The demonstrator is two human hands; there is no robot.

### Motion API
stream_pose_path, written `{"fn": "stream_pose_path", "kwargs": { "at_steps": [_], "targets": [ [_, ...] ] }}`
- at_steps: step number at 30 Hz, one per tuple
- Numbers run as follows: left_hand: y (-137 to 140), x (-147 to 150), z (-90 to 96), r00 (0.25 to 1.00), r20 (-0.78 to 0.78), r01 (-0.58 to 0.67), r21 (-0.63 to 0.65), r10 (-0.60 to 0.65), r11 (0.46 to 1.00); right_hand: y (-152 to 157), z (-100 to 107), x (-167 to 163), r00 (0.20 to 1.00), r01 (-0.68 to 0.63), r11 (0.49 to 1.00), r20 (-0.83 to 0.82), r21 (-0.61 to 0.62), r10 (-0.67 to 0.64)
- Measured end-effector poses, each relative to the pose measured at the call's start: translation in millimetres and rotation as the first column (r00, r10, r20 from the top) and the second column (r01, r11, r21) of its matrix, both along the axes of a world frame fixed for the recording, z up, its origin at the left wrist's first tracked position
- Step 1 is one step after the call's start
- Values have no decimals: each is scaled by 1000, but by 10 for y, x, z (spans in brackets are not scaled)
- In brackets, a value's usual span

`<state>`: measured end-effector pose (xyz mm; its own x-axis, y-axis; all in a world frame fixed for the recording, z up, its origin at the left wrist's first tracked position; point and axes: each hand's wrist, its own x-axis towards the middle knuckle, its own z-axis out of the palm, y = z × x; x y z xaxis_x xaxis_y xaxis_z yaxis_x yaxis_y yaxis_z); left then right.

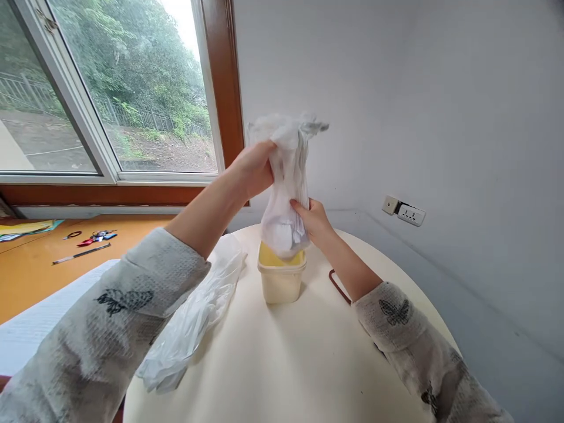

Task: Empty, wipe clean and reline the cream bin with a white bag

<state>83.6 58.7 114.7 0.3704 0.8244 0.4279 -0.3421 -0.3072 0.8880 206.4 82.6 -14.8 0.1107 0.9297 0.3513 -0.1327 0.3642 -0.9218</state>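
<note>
A translucent white plastic bag (288,176) hangs upright above a small pale yellow bin (282,285), its bulging bottom at the bin's rim. Crumpled white stuff shows through the lower part of the bag; I cannot tell exactly what it is. My left hand (258,167) is closed around the bag's gathered upper part. Lower down, my right hand (315,220) grips the bag's right side, thumb in front. Whether the bag's bottom touches the bin is hard to tell.
Another crumpled white plastic bag (198,314) lies on the left of the round cream table (326,364). A brown-rimmed object (338,285) is partly behind my right forearm. On the wooden desk (136,226) are a pen (81,254), keys (99,236) and papers. A wall socket (411,214) is at right.
</note>
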Motion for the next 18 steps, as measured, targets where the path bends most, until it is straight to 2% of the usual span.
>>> {"fn": "stream_pose_path", "kwargs": {
  "at_steps": [5, 9, 12, 14, 16, 18],
  "targets": [
    [210, -117, -361, 998, -63, -22, -140, 14, 990, -54, -287, 1, 997, -71, 990, 35, -118, 76],
    [320, -247, -650, 979, -202, -72, -195, 32, 978, -105, -337, 73, 971, -141, 974, 166, -176, 170],
    [335, -332, -849, 969, -244, -97, -228, 39, 969, -99, -341, 111, 955, -168, 969, 216, -180, 206],
    [301, -380, -946, 957, -285, -125, -217, 59, 968, -86, -351, 123, 935, -184, 970, 277, -160, 223],
    [238, -429, -1008, 919, -385, -154, -159, 82, 975, -81, -370, 132, 885, -191, 972, 404, -136, 231],
    [160, -483, -1048, 853, -512, -162, -69, 105, 984, -88, -391, 141, 773, -169, 981, 603, -100, 195]
  ]
}}
